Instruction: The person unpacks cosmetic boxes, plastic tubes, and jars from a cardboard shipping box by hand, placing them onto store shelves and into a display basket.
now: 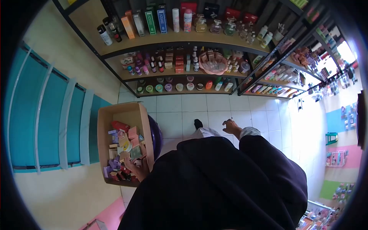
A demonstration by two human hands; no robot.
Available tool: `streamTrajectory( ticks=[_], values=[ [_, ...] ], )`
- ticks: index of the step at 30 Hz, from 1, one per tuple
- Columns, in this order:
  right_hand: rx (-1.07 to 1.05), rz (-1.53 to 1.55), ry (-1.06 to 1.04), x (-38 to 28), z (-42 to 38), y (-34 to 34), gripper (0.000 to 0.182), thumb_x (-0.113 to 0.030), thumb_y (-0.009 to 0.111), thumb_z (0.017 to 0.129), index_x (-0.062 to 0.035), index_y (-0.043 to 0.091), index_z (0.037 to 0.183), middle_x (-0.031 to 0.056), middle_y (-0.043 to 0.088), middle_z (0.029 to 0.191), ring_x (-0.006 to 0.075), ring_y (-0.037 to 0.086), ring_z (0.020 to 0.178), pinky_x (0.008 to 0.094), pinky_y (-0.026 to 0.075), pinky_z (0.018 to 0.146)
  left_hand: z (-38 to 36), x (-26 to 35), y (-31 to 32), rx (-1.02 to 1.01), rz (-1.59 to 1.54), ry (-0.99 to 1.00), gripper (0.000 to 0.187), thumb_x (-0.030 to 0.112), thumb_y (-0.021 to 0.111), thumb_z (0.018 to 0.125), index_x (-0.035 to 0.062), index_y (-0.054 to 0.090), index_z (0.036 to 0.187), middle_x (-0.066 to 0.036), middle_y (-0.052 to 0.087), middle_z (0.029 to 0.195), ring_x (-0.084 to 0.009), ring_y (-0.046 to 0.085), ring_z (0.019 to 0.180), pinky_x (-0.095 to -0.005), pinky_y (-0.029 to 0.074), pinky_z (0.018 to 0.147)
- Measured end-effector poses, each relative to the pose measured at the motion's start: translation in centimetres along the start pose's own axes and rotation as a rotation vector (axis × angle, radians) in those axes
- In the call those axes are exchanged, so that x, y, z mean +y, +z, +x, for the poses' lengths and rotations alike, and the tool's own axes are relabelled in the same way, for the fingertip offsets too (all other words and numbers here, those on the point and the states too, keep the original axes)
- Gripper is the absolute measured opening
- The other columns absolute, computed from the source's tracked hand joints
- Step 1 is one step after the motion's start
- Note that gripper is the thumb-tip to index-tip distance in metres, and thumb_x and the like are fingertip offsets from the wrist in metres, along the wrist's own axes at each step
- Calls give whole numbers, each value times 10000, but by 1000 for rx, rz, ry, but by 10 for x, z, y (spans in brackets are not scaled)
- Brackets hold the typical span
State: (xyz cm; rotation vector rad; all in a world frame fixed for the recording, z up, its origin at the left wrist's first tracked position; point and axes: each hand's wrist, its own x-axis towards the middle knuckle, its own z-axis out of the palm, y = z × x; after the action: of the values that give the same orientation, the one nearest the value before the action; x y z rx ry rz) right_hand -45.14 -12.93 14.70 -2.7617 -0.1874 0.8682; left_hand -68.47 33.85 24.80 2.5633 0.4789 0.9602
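Observation:
My left hand (135,168) reaches into a cardboard box (105,113) on the left, its thumb and fingers apart among small packages. I cannot see a firm hold on any of them. Around it lie small cosmetic boxes, among them a green box (135,152), a pink box (133,132) and purple boxes (114,163). A red package (120,125) rests near the far end, and a yellow-and-white round item (127,146) sits mid-pile. My right hand (231,126) hangs over the tiled floor with fingers loosely spread and nothing in them.
A shelf rack (161,45) stands ahead with perfumes, boxed products, bottles and jars. On its middle level is a pink basket (213,71). A purple rounded object (155,134) sits beside and beneath the box. More shelves (283,61) run off to the right; a teal panel (50,115) is on the left wall.

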Motion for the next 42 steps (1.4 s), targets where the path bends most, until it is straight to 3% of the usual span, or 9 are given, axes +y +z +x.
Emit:
streamTrajectory(
  ticks=[5, 8, 17, 20, 23, 26, 32, 38, 42],
  values=[
    [-51, 0, 79, 28, -27, 10, 418, -279, 654, 707, -132, 581, 1092, 183, 528, 1121, 326, 460, 1125, 391, 394, 936, -11, 2, -18, -6, -348, -273, 705, 68, 652, 692, -43, 259, 1267, -239, 288, 1274, -361, 389, 1127, -375, 421, 858],
    [-57, 4, 48, 40, -32, 15, 419, -256, 627, 692, -123, 585, 1087, 166, 525, 1129, 334, 504, 1066, 394, 422, 911, -12, 3, -27, -34, -181, -173, 706, 73, 659, 691, -37, 268, 1268, -234, 290, 1275, -346, 388, 1127, -363, 436, 850],
    [-34, 77, -7, 55, -50, -8, 399, -306, 635, 737, -114, 583, 1083, 155, 594, 1024, 299, 477, 1104, 379, 382, 937, 16, 61, -22, -40, -301, -106, 729, 49, 660, 695, -15, 252, 1296, -221, 274, 1297, -327, 380, 1137, -355, 446, 848],
    [-32, 100, -36, 81, -46, -4, 387, -301, 632, 736, -100, 593, 1065, 161, 600, 1015, 306, 506, 1066, 377, 395, 922, 24, 83, -11, -86, -310, -130, 747, 41, 660, 697, -3, 236, 1310, -211, 272, 1299, -312, 417, 1108, -357, 437, 862],
    [-6, 116, -24, 107, -49, -2, 383, -301, 631, 733, -90, 600, 1052, 153, 607, 1019, 314, 530, 1035, 376, 408, 904, 32, 125, -5, -175, -397, -289, 773, 27, 655, 695, 13, 210, 1327, -202, 281, 1289, -293, 471, 1032, -354, 423, 869],
    [-60, 117, 15, 136, -54, -7, 387, -299, 633, 731, -92, 598, 1056, 152, 604, 1031, 318, 533, 1034, 375, 410, 899, 34, 136, 14, -169, -343, -89, 800, 20, 653, 694, 28, 183, 1342, -202, 286, 1286, -277, 505, 955, -358, 417, 861],
    [-117, 119, 96, 190, -50, -20, 390, -313, 646, 720, -107, 609, 1049, 159, 623, 987, 320, 560, 996, 384, 438, 863, 22, 154, 42, -146, -364, -76, 773, 34, 658, 702, 7, 197, 1322, -227, 279, 1281, -273, 506, 943, -368, 409, 865],
    [-133, 153, 138, 199, -30, -46, 392, -302, 637, 734, -106, 596, 1072, 143, 630, 979, 307, 580, 961, 368, 454, 848, 4, 184, 38, -278, -270, -219, 760, 90, 670, 710, -14, 212, 1307, -244, 223, 1322, -297, 502, 982, -371, 430, 857],
    [-49, 193, 45, 201, -18, -54, 362, -281, 635, 740, -100, 598, 1052, 150, 629, 975, 299, 572, 987, 373, 449, 860, -6, 202, 40, -301, -270, -269, 763, 100, 675, 709, -18, 217, 1307, -252, 208, 1332, -323, 488, 1006, -366, 444, 849]
  ],
)
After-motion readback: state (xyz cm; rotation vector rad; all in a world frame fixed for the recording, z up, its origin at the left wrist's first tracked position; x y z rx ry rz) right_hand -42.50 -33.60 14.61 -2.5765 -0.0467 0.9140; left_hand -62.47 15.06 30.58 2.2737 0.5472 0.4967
